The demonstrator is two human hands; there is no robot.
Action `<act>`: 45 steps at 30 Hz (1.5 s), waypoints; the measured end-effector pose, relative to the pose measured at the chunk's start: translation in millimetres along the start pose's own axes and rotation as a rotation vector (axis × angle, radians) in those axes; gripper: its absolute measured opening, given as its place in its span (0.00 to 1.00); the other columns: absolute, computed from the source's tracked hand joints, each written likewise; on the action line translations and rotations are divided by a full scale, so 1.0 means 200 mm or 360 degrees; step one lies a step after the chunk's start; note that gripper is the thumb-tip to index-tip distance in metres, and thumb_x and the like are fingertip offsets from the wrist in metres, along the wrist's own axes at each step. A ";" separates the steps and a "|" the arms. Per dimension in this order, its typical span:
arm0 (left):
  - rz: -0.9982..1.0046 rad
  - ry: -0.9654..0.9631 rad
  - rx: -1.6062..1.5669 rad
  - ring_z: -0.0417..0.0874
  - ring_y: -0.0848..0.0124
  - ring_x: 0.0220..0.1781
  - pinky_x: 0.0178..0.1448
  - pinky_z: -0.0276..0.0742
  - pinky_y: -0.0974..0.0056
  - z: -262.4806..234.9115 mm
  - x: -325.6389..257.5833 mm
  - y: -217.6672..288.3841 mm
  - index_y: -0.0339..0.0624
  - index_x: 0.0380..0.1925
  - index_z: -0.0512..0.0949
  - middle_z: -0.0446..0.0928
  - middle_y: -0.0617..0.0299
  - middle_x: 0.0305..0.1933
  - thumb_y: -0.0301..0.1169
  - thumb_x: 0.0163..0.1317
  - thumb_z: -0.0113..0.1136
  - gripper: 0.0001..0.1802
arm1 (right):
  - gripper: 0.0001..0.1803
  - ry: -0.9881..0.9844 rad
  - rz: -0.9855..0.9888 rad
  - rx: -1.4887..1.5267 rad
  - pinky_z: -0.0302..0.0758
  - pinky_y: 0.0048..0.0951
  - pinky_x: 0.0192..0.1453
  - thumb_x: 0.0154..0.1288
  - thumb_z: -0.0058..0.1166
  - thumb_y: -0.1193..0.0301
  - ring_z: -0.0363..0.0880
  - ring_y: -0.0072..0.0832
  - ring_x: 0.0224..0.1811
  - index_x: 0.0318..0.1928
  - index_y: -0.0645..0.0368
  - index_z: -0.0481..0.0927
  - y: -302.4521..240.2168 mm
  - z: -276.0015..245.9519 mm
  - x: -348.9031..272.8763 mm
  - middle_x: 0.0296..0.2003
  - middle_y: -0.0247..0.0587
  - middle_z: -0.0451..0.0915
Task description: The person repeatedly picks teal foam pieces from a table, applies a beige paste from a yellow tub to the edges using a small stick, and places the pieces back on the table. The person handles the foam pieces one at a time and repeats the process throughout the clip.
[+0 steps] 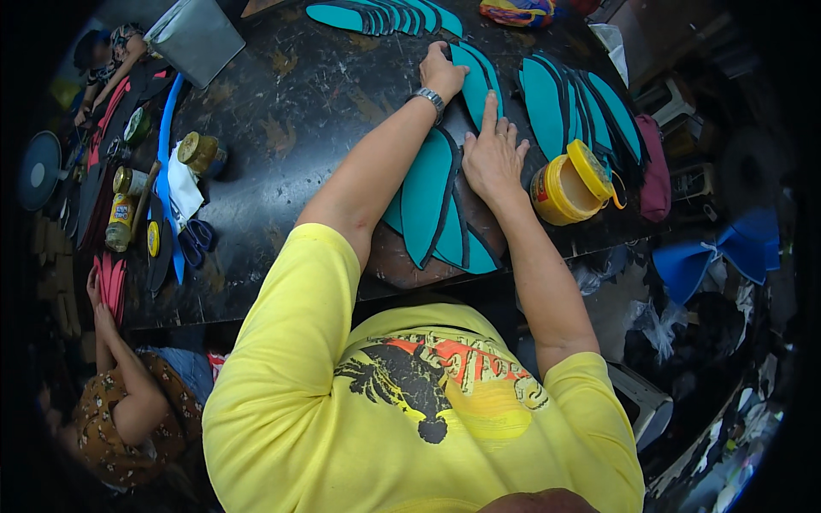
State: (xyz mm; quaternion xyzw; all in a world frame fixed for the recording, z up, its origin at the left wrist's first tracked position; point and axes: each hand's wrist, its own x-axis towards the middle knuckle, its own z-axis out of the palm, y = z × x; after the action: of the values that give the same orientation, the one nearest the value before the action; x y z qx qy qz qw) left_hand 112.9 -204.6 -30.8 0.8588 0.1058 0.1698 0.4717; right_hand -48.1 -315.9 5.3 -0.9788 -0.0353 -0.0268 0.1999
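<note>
Head view, teal piece (pixel 472 96) against left grip (pixel 442 74), under fingertip of right grip (pixel 495 161)

The left arm (pixel 359 175) reaches far out, slanting to the right, with the elbow only a little bent. The left hand (pixel 443 75) is farther out, back side up, with its fingers bent. The right arm (pixel 547 265) reaches out too, leaning left. The right hand (pixel 498 162) is back side up. Its pointer finger (pixel 490 115) sticks straight out, and its thumb (pixel 469 144) points out to the left. The hands are near each other, not touching.
</note>
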 end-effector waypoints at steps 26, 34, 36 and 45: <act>0.0689 -0.0453 0.0587 0.76 0.51 0.62 0.63 0.74 0.50 -0.73 -0.80 0.05 0.52 0.70 0.65 0.77 0.46 0.58 0.48 0.47 0.77 0.50 | 0.21 0.0849 -0.0436 -0.0307 0.57 0.53 0.70 0.69 0.53 0.48 0.62 0.46 0.68 0.43 0.49 0.89 0.48 -0.64 -0.58 0.59 0.49 0.76; 0.0318 -0.0809 -0.0536 0.82 0.71 0.53 0.55 0.79 0.67 -0.82 -0.89 0.21 0.40 0.71 0.62 0.79 0.55 0.55 0.36 0.62 0.69 0.40 | 0.26 0.0597 -0.0219 -0.0594 0.39 0.70 0.74 0.73 0.43 0.44 0.52 0.55 0.75 0.50 0.45 0.87 0.49 -0.53 -0.53 0.65 0.55 0.70; 0.0148 -0.1075 -0.0899 0.82 0.76 0.49 0.52 0.80 0.69 -0.86 -0.95 0.25 0.35 0.67 0.65 0.79 0.62 0.51 0.34 0.68 0.63 0.31 | 0.26 0.0559 -0.0162 -0.0441 0.41 0.68 0.74 0.73 0.43 0.45 0.54 0.54 0.75 0.50 0.46 0.87 0.48 -0.55 -0.52 0.65 0.53 0.70; -0.0308 -0.1529 -0.1353 0.82 0.79 0.46 0.49 0.82 0.72 -0.80 -1.18 0.30 0.40 0.65 0.67 0.78 0.64 0.52 0.31 0.70 0.58 0.25 | 0.20 0.0719 -0.0271 -0.0601 0.54 0.61 0.72 0.61 0.55 0.72 0.59 0.48 0.72 0.55 0.54 0.82 0.42 -0.54 -0.70 0.61 0.49 0.72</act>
State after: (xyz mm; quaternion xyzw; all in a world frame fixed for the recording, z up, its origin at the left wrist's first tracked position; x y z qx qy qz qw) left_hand -164.9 -193.9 54.0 0.5640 -0.1164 -0.2494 0.7786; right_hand -185.4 -444.6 62.6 -0.9614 -0.0661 -0.2666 0.0145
